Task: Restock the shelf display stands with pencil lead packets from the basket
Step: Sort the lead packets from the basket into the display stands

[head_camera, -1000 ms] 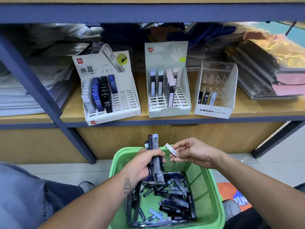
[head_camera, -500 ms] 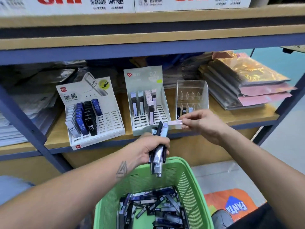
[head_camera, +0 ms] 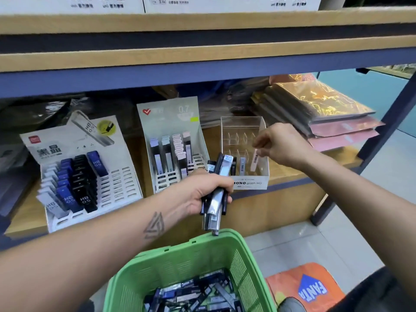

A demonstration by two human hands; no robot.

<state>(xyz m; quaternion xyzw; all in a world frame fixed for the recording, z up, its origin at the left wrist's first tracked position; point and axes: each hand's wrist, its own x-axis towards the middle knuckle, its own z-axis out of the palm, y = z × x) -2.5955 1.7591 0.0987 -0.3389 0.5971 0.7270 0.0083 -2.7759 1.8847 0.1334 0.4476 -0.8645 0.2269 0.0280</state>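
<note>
My left hand [head_camera: 203, 191] grips a bundle of lead packets [head_camera: 217, 188], black and clear ones, held upright above the green basket [head_camera: 198, 262]. My right hand [head_camera: 279, 145] pinches the top of a pale pink packet [head_camera: 254, 162] standing inside the clear MONO display stand [head_camera: 244, 136], beside two other packets there. Left of it stands the grey 0.7 stand [head_camera: 173, 140] with several packets, and further left the white stand [head_camera: 83, 170] with blue, black and white HB 0.5 packets. More loose packets lie in the basket bottom.
Stacks of pink and gold wrapped pads [head_camera: 322, 113] lie on the shelf to the right. An upper shelf board [head_camera: 202, 57] hangs overhead with white boxes on top. A blue upright post [head_camera: 391, 122] stands at the right. An orange mat [head_camera: 306, 287] lies on the floor.
My right hand has carried the pale packet from above the basket up to the shelf and into the clear MONO stand. My left hand rose with its bundle; the view tilted upward.
</note>
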